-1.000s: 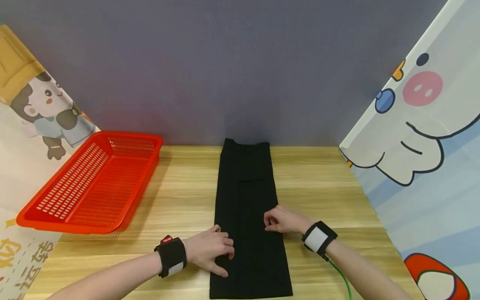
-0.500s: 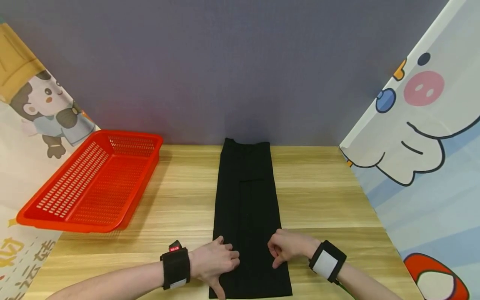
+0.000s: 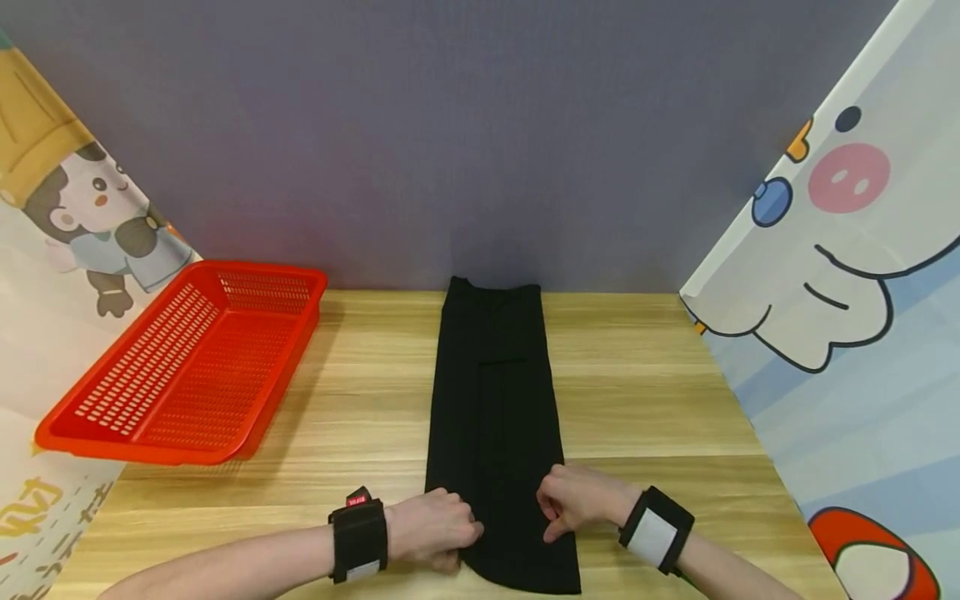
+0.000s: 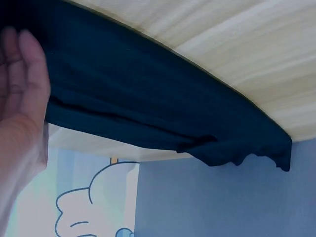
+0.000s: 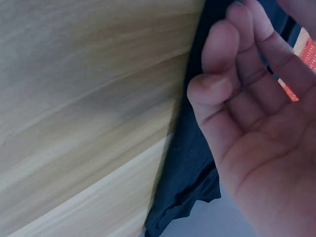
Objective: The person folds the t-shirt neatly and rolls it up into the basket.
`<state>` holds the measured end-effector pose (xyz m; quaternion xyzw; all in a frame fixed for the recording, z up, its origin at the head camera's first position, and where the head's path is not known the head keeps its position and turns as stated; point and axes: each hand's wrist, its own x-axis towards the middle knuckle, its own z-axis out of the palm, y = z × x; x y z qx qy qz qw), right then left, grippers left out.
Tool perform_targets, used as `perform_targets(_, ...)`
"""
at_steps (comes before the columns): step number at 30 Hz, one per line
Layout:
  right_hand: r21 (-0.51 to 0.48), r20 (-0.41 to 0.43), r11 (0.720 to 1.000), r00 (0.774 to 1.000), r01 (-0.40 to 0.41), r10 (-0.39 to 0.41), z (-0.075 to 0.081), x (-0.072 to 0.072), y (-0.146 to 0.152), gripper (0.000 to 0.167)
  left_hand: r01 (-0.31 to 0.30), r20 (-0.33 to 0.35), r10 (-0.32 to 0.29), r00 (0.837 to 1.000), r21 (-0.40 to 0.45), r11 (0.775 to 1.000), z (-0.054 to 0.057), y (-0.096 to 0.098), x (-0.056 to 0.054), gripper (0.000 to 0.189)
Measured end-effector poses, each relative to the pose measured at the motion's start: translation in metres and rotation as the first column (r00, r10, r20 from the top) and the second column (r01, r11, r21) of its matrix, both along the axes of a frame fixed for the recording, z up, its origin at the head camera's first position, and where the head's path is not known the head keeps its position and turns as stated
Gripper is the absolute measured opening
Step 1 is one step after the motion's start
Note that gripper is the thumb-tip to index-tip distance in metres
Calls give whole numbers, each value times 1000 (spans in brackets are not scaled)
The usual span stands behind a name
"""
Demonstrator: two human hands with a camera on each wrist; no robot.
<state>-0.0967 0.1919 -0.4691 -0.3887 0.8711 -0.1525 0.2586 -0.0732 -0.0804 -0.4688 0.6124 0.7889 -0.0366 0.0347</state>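
A black garment (image 3: 517, 433), folded into a long narrow strip, lies lengthwise on the wooden table. Its near left corner is pulled up, so the near hem curves. My left hand (image 3: 431, 529) grips the left edge close to that corner; the fingertips are partly hidden in the head view. Across from it, my right hand (image 3: 581, 500) rests at the right edge, fingers loosely bent. The right wrist view shows the right hand's palm (image 5: 276, 153) with no cloth pinched between fingers and thumb. The left wrist view shows the garment (image 4: 138, 79) stretching toward the back wall.
A red plastic basket (image 3: 288, 375) with slotted walls stands on the left side of the table. A grey wall (image 3: 495, 150) closes off the back. Printed sheets with cartoon figures (image 3: 847, 179) flank both sides. Bare wooden table (image 3: 637, 375) lies right of the garment.
Both hands have come nearer along the garment's edges. The left hand's spread thumb and fingers have closed on the near left edge, and that corner has lifted from its flat position.
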Motion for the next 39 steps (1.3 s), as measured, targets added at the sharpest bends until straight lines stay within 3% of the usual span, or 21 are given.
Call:
perform_targets(4,-17,41,1000,999,-6,7,2,9,-4,38,-59,-10,60,998,6,998,-4,4,4,15)
perform_targets(9,-64,36,997,998,-40,42,-1,21,-11,47,-162,-30,161,986,-10,987,-12,8,10,11)
perform_targets(12,-40,4,998,998,-56,56,-2,27,-14,51,-209,30,209,977,-20,978,-14,9,12,9)
perform_targets(14,-8,-34,998,998,-58,57,-2,30,-15,53,-239,122,239,963,-17,971,-14,8,11,13)
perform_targets(17,35,-77,998,996,-46,48,-2,34,-17,55,-278,246,273,930,-13,960,-13,7,9,20)
perform_targets(23,72,-116,997,992,-35,43,-3,41,-22,44,-296,343,286,895,-22,955,-11,5,5,17)
perform_targets(28,63,-141,998,990,-23,32,-2,47,-23,42,-331,462,290,838,7,944,-9,3,3,17)
perform_targets(31,45,-125,999,992,-5,10,-2,48,-24,38,-356,480,303,823,21,934,-9,2,5,23)
perform_targets(35,-1,-49,999,998,44,-44,2,47,-22,25,-408,461,339,820,55,911,-8,3,9,29)
perform_targets(39,-17,62,988,987,150,-149,8,45,-17,7,-464,453,379,807,89,882,-7,5,13,32)
